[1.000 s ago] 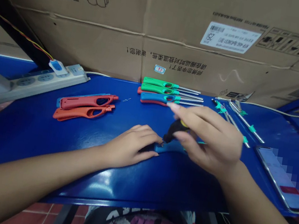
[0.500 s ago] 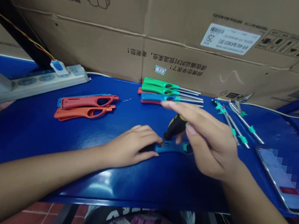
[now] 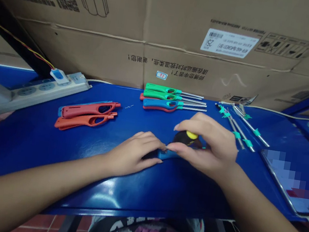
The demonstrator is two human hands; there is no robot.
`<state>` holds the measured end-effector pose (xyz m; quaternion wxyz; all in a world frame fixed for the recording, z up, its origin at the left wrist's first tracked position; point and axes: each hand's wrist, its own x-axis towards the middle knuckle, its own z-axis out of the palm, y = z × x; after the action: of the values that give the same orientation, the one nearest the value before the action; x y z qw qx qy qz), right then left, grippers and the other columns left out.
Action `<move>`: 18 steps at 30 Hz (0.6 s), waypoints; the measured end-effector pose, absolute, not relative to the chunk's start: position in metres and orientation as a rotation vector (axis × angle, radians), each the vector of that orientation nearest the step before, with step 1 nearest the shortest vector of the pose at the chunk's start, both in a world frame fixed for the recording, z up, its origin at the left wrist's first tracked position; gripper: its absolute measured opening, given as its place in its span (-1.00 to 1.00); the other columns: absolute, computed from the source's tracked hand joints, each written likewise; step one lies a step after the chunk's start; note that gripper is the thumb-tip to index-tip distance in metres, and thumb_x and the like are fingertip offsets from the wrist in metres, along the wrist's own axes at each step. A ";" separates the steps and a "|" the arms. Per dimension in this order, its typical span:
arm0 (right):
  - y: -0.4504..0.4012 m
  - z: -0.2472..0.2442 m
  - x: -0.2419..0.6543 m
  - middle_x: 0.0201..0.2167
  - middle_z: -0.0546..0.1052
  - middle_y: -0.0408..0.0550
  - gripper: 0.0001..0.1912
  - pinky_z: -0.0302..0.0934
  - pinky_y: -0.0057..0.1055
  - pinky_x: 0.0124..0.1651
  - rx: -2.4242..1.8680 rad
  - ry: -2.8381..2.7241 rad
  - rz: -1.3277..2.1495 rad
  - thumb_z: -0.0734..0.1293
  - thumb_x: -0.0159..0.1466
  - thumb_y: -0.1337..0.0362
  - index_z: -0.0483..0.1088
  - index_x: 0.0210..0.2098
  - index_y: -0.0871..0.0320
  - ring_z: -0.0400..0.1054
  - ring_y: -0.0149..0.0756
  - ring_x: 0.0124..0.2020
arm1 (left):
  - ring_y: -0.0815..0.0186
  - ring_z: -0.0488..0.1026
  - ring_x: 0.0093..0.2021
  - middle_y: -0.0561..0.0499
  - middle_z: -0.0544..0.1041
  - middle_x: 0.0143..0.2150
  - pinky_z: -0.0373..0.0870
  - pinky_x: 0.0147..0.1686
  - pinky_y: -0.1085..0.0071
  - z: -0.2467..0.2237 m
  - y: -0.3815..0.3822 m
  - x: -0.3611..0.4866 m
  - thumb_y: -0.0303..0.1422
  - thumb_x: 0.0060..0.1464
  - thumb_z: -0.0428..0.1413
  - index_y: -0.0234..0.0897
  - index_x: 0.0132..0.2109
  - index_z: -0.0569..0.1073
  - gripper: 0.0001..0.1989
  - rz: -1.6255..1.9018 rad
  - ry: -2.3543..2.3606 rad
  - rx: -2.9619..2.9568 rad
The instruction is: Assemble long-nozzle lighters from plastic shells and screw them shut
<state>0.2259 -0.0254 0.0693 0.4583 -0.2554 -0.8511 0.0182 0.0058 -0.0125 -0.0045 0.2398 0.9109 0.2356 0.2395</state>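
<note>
My left hand (image 3: 135, 154) lies low on the blue table, its fingers closed on one end of a blue gas lighter handle (image 3: 167, 155). In my right hand (image 3: 214, 146) is a short screwdriver (image 3: 185, 137) with a black and yellow grip. Thumb and fingers are curled round that grip, just above the lighter handle. The screwdriver's tip points towards the handle by my left fingertips, but the contact is too small to make out. My right hand hides most of the lighter's far end.
Red (image 3: 85, 109) and orange handle shells (image 3: 82, 122) lie left. Behind the hands are several lighters with metal tubes (image 3: 159, 105). Loose tubes with green parts (image 3: 242, 131) and a phone (image 3: 284, 182) lie right. A power strip (image 3: 36, 90) and cardboard box (image 3: 175, 57) border the table.
My right hand has gone from nearly straight fingers over the screwdriver to fingers curled round its grip, and the screwdriver's lean has changed. My left hand stays on the lighter handle.
</note>
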 end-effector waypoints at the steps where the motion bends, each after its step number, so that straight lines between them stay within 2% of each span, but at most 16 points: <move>1: -0.025 0.068 0.225 -0.32 0.54 -0.07 -0.77 0.39 -0.39 -0.25 -0.618 -2.106 0.043 0.40 0.32 0.15 0.45 -0.09 0.11 0.45 -0.30 -0.28 | 0.16 0.45 0.02 -0.07 0.54 -0.02 0.36 0.03 0.20 -0.005 -0.014 0.006 -0.28 0.30 0.14 -0.20 0.08 0.41 -0.75 0.663 0.661 2.483; 4: -0.026 0.066 0.224 -0.18 0.54 -0.02 -0.72 0.41 -0.43 -0.28 -0.634 -2.122 0.361 0.34 0.37 0.22 0.36 0.05 0.11 0.48 -0.31 -0.21 | 0.15 0.45 0.00 -0.09 0.53 -0.03 0.40 0.04 0.17 -0.002 -0.020 0.010 -0.33 0.25 0.15 -0.24 0.08 0.38 -0.72 0.663 0.757 2.450; 7: -0.020 0.071 0.230 -0.24 0.52 -0.09 -0.72 0.38 -0.52 -0.40 -0.681 -1.945 0.583 0.35 0.35 0.30 0.33 0.04 0.11 0.47 -0.41 -0.35 | 0.10 0.44 0.05 -0.13 0.52 0.03 0.41 0.09 0.12 0.008 -0.025 0.017 -0.34 0.24 0.14 -0.27 0.14 0.36 -0.66 0.568 0.837 2.477; 11: 0.004 0.078 0.261 -0.28 0.47 -0.16 -0.77 0.29 -0.52 -0.52 -0.801 -1.754 0.406 0.39 0.31 0.26 0.35 -0.06 0.08 0.35 -0.49 -0.54 | 0.03 0.44 0.04 -0.19 0.52 0.02 0.44 0.06 0.05 0.023 -0.026 0.029 -0.24 0.27 0.14 -0.33 0.15 0.38 -0.61 0.410 0.917 2.604; 13: 0.017 0.075 0.284 -0.32 0.45 -0.19 -0.76 0.25 -0.50 -0.56 -0.941 -1.715 0.328 0.38 0.31 0.22 0.34 -0.06 0.06 0.31 -0.48 -0.60 | 0.03 0.46 -0.01 -0.20 0.52 -0.03 0.47 -0.01 0.08 0.027 -0.024 0.037 -0.22 0.26 0.15 -0.35 0.11 0.42 -0.63 0.321 0.930 2.681; 18: 0.028 0.062 0.327 -0.40 0.51 -0.12 -0.87 0.24 -0.38 -0.38 -1.460 -1.603 -0.122 0.33 0.27 0.21 0.41 -0.19 0.09 0.35 -0.32 -0.50 | 0.11 0.49 -0.15 -0.16 0.47 -0.12 0.48 -0.17 0.23 0.035 -0.005 0.048 -0.34 0.23 0.17 -0.35 0.00 0.51 -0.77 0.155 0.935 2.759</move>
<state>0.3267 0.0282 0.0618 0.4663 -0.5947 -0.6530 -0.0498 0.0475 -0.0049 0.0354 0.1122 0.9398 0.3185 0.0528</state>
